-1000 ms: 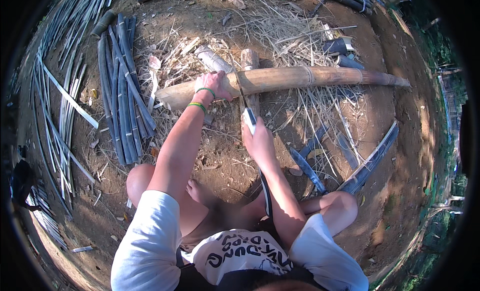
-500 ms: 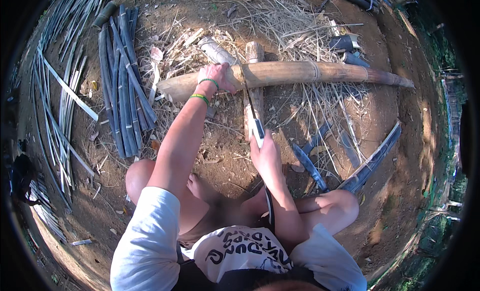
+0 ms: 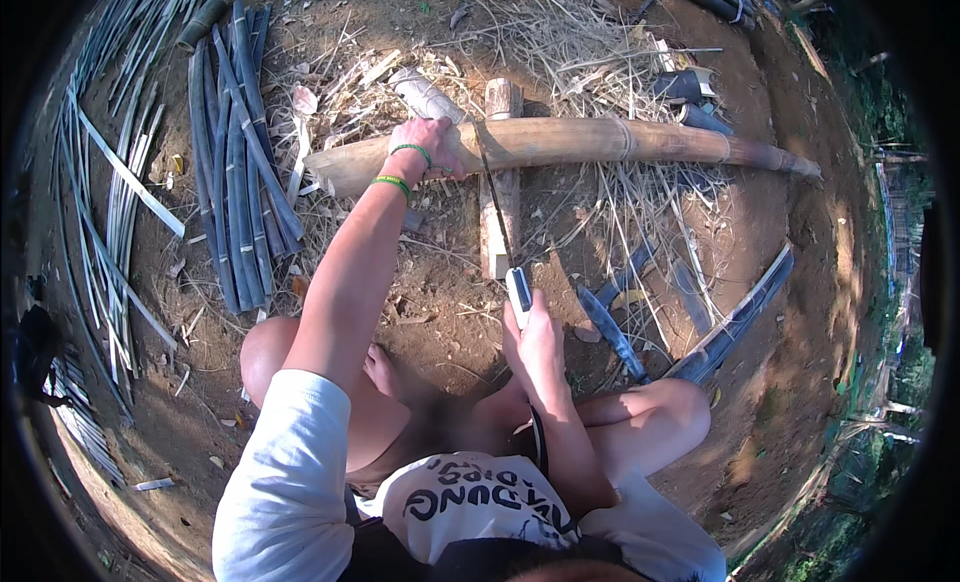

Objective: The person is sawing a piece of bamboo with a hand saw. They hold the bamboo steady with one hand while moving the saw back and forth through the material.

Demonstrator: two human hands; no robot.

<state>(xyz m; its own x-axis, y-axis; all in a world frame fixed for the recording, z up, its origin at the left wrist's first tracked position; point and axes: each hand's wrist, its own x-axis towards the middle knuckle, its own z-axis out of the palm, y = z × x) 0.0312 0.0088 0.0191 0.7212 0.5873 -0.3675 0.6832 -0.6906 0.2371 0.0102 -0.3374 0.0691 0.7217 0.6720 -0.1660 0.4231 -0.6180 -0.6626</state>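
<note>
Brown earth (image 3: 800, 282) littered with pale, straw-like shavings (image 3: 590, 44) lay all around, with slender, dark bamboo lengths (image 3: 234, 167) well left of the left hand (image 3: 425, 147), which grasped a thick, tan bamboo pole (image 3: 570, 142) from above. Just right of that hand, the thin, dark blade (image 3: 497, 202) of a white-handled saw (image 3: 519, 290) crossed the pole, which looked not yet parted, though any cut's depth could not be told. Farther right and nearer the body, the right hand (image 3: 537, 342) was wrapped around the saw's handle, split, dark bamboo pieces (image 3: 738, 317) lying to its right.

Bright sunlight, patchy shadows; edges fisheye-bent, corners black.
</note>
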